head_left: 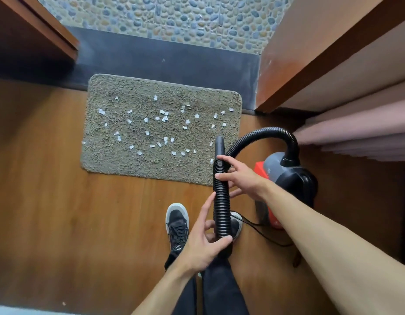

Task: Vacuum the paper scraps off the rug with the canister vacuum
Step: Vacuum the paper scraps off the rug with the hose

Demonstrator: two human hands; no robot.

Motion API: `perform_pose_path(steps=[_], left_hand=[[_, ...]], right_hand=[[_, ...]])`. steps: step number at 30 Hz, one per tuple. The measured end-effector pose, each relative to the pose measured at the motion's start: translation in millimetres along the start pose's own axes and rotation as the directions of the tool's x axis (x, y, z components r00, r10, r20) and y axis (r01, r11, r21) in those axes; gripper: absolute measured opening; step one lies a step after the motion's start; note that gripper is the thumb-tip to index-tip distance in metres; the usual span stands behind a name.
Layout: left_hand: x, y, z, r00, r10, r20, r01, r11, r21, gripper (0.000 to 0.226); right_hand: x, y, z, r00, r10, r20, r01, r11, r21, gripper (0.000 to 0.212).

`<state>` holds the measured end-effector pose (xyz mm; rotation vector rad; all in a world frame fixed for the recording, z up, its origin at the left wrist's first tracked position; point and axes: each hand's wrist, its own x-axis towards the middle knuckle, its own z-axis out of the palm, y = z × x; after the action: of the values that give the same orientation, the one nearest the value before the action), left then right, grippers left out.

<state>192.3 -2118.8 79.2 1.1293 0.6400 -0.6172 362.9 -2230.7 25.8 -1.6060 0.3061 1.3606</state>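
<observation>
Scraps (161,112) litter the whole rug (106,160) at 12 o'clock, so cleaning looks unstarted. Left hand (205,243) curls round the hose (221,201) low down, right hand (241,178) pinches it by thumb and forefinger near the nozzle (219,144); canister vacuum (288,176) sits at 3 o'clock

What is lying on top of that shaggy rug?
Dozens of small white paper scraps lie scattered over the rug. The vacuum hose crosses its near right corner in view and hides whatever lies there.
</observation>
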Motion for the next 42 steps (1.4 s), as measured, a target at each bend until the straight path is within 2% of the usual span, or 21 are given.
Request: perform_pose_path(steps=[7,15,33,38,40,42], left_hand=[[18.9,-5.2,-30.2,0.999,-0.002,0.032,0.002,1.0,0.017,0.086],[51.6,-21.2,-49.6,0.993,-0.081,0.09,0.077,0.996,0.043,0.075],[68.5,-53.0,-30.7,0.983,-0.17,0.07,0.175,0.982,-0.071,0.064],[71.3,-59.9,-16.1,0.98,-0.193,0.049,0.195,0.98,-0.04,0.063],[73.7,-58.0,-9.9,0.983,-0.182,0.038,0.183,0.983,-0.028,0.064],[75.7,-56.9,-4.2,0.983,-0.181,0.029,0.181,0.983,-0.011,0.065]], right_hand=[[39.2,5.0,17.7,0.995,0.098,0.009,-0.098,0.995,-0.003,0.055],[65.4,35.6,18.9,0.987,0.158,-0.008,-0.157,0.986,0.056,0.053],[83.5,87.1,13.3,0.985,0.169,0.023,-0.17,0.971,0.17,0.057],[63.1,109.7,7.4,0.994,0.075,-0.073,-0.057,0.971,0.232,0.051],[52.6,127.5,-0.3,0.972,0.088,-0.216,-0.025,0.96,0.278,0.036],[39.3,151.3,-13.3,0.889,0.192,-0.416,-0.075,0.957,0.281,0.017]])
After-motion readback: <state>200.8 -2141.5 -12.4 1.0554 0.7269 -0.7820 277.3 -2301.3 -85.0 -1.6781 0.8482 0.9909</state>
